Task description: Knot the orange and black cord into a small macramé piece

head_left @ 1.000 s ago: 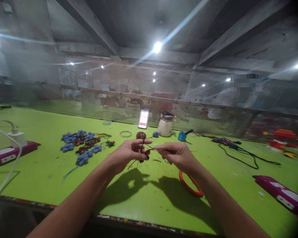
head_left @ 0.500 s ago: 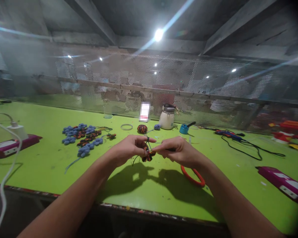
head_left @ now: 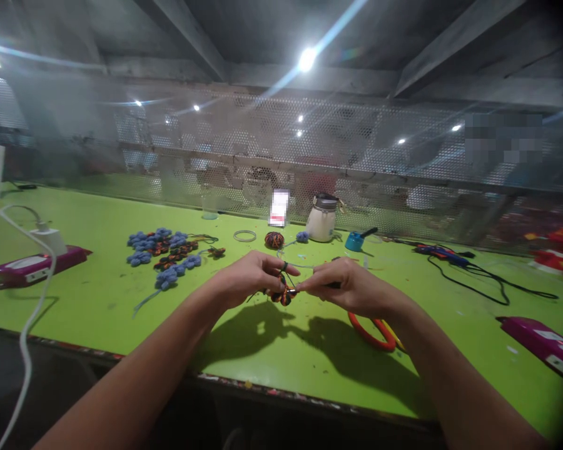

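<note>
Over the green table (head_left: 98, 312), my left hand (head_left: 248, 278) is closed around a small black-and-orange cord knot (head_left: 285, 295), with loose cord ends hanging below it. My right hand (head_left: 351, 287) pinches a strand of the same cord right beside the knot, and its fingertips touch those of my left hand. Under my right wrist lies a red-handled pair of scissors (head_left: 373, 332).
A pile of blue and orange knotted cord flowers (head_left: 166, 253) lies at the left. Further back stand a cord ball (head_left: 274, 239), a clear ring (head_left: 244, 235), a white jar (head_left: 321, 219) and a blue lighter (head_left: 356, 240). Magenta cases (head_left: 35, 265) (head_left: 542, 340) lie at both sides; a black cable (head_left: 478, 281) runs right.
My hands have come closer together and sunk slightly toward the table; the fingertips now meet at the knot. The view has shifted a little.
</note>
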Tool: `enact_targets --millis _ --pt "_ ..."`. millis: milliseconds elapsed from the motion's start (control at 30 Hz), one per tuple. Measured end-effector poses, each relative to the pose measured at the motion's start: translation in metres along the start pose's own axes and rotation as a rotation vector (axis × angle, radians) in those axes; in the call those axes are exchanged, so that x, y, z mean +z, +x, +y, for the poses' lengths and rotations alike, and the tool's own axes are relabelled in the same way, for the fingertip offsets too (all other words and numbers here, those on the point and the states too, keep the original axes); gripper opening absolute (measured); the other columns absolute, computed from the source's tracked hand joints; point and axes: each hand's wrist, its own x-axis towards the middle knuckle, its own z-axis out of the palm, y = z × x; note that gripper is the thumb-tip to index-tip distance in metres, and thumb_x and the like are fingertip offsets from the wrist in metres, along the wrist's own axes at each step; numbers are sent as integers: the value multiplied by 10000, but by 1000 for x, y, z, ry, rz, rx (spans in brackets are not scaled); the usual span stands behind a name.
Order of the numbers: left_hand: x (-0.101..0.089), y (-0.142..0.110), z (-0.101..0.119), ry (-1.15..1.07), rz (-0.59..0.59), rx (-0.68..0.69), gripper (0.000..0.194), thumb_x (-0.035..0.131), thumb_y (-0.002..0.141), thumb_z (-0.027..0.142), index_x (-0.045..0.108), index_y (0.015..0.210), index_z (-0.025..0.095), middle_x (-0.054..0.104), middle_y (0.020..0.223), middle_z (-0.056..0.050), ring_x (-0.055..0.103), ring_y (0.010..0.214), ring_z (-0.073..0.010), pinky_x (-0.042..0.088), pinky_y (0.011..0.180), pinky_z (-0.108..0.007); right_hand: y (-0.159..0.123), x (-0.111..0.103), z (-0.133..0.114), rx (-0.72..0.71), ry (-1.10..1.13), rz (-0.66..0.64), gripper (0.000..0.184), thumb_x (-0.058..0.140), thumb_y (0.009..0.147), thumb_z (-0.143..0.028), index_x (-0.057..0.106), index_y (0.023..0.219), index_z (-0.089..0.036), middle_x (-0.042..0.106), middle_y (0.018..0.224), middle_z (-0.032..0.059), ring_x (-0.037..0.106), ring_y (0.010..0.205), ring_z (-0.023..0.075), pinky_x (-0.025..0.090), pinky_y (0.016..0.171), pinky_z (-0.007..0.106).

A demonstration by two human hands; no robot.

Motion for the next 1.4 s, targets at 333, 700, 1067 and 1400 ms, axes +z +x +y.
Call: enact_targets --millis 333,700,1067,1400 --pt "2 0 3 66 58 -28 419 602 567 76 668 980 59 635 576 -32 535 531 -130 366 546 -266 1 3 -6 7 -114 10 298 518 812 -112 708 1008 -232 689 731 45 545 579 115 364 531 230" --pt "3 0 3 67 62 -36 455 613 572 76 646 1023 31 647 604 -56 550 550 -143 392 566 -278 0 4 -6 50 -148 0 296 517 819 -100 700 1021 -215 687 734 56 537 587 109 356 537 221" --pt "5 1 5 96 70 -43 472 608 568 90 630 1036 29 630 579 -29 542 552 -135 389 586 -273 0 11 -10 70 -359 -13 355 500 815 -67 685 1047 -263 659 728 41 524 586 103 306 538 224" --pt "7 16 -17 258 175 65 393 623 628 146 623 1014 75 659 597 -49 590 539 -157 413 524 -260 6 33 -8 219 -477 156 327 527 755 -51 733 913 -250 676 689 57 553 568 134 326 532 241"
